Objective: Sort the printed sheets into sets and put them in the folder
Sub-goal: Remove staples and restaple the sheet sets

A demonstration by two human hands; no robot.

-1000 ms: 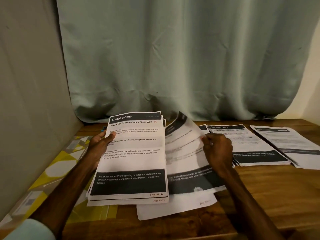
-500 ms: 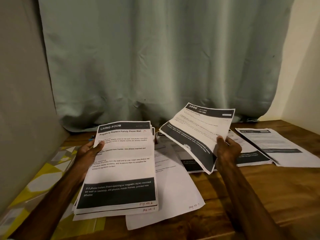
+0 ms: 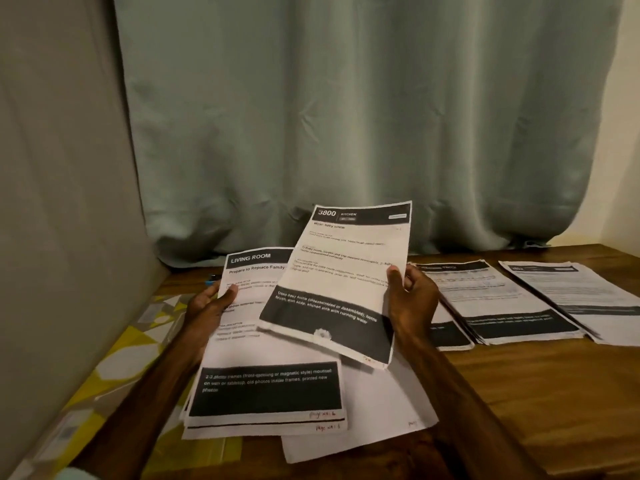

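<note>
Near the yellow folder [image 3: 114, 358], right hand [image 3: 412, 306] pinches the kitchen sheet [image 3: 343, 271] — left hand [image 3: 207, 306] grips the living-room stack [image 3: 266, 348].

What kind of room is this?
Probably a room in someone's home: a wooden table with a long grey-green curtain hanging behind it, and printed sheets spread over it.

Setting: a room in a home, used as a desk area. Indicators: pale green curtain [image 3: 346, 116] across the upper frame, cream wall [image 3: 627, 133] at right edge, wooden tabletop [image 3: 536, 393] at lower right bearing stacked printed sheets [image 3: 485, 296].
</note>
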